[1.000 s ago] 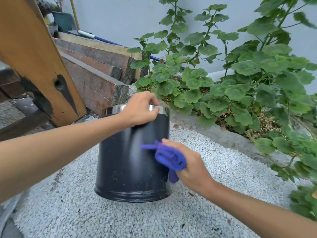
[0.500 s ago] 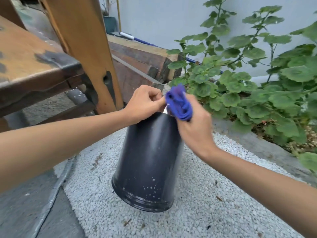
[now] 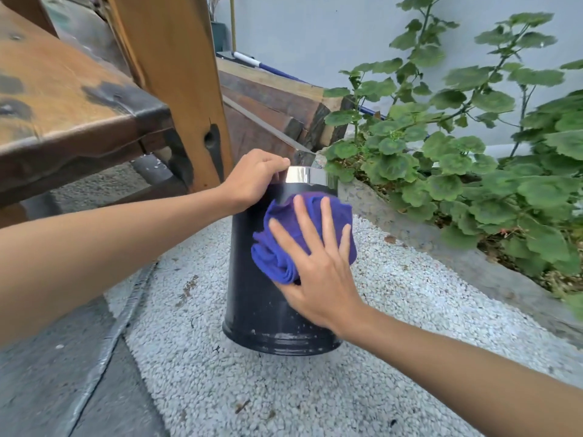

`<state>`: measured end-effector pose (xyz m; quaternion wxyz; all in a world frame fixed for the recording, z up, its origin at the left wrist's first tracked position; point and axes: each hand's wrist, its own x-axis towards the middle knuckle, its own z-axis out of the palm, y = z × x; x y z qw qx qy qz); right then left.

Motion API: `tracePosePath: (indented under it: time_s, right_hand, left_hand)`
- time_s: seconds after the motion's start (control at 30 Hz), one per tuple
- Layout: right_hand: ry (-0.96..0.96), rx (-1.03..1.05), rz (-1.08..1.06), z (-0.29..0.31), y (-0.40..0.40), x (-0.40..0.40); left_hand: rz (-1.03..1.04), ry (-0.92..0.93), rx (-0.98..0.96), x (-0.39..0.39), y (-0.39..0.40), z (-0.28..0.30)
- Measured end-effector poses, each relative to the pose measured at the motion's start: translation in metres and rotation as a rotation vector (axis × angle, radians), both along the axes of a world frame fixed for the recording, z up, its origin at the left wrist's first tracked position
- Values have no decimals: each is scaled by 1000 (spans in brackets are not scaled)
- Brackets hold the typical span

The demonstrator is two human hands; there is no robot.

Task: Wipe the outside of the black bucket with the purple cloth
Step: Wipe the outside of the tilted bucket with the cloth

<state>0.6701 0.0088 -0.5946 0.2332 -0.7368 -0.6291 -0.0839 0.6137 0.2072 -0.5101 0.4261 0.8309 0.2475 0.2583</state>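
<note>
While the left hand [image 3: 252,181] grips the black bucket [image 3: 252,298] rim, the right hand [image 3: 318,272], fingers spread flat, presses the purple cloth [image 3: 284,244] against its side.

No text, label, brand, number or sign can be read on anything here.
</note>
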Motion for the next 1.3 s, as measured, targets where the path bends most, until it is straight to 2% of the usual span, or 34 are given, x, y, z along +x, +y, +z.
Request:
tracePosePath:
  time_s: [0.23, 0.4, 0.47, 0.57, 0.67, 0.77, 0.97, 1.03, 1.13, 1.3]
  right_hand:
    - [-56, 17, 146, -23, -26, -9]
    - [-93, 37, 206, -31, -39, -11]
    - [-126, 13, 230, -35, -44, -12]
    - [-152, -12, 225, -37, -49, -13]
    - [-156, -15, 207, -38, -53, -9]
    - [-178, -13, 242, -41, -61, -8]
    - [-152, -9, 414, -42, -77, 2]
    - [-54, 4, 470, -40, -81, 11]
    - [325, 98, 435, -31, -85, 19]
    - [1043, 445, -57, 34, -76, 35]
  left_hand:
    - [99, -50, -66, -5, 9, -3]
    - [139, 76, 186, 2, 5, 13]
    - [43, 120, 279, 11, -1, 21]
    - [-142, 311, 421, 31, -23, 30]
    - [-154, 426, 583, 49, -35, 26]
    - [-92, 364, 623, 54, -39, 18]
    - [11, 276, 585, 43, -39, 12]
    - [92, 275, 587, 39, -40, 12]
    - [209, 254, 573, 35, -42, 13]
    - [177, 248, 500, 29, -53, 19]
